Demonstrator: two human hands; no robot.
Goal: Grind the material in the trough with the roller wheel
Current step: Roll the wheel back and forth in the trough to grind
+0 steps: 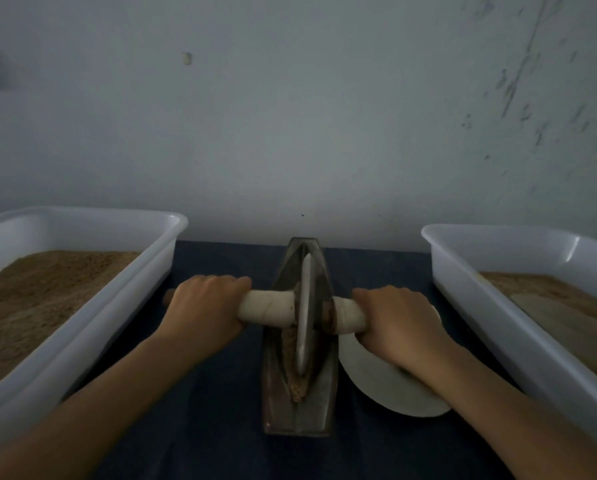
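Observation:
A dark metal boat-shaped trough (276,386) lies lengthwise on the dark blue cloth at the centre. Brown ground material (292,344) fills its groove. A thin metal roller wheel (305,313) stands on edge in the groove, near the trough's middle. A pale wooden axle handle (267,308) runs through the wheel to both sides. My left hand (203,308) grips the left end of the handle. My right hand (399,323) grips the right end. Both fists hide the handle's tips.
A white plastic bin (82,327) with brown powder stands at the left. Another white bin (498,323) with brown powder stands at the right. A white round plate (380,382) lies under my right forearm beside the trough. A grey wall rises just behind the table.

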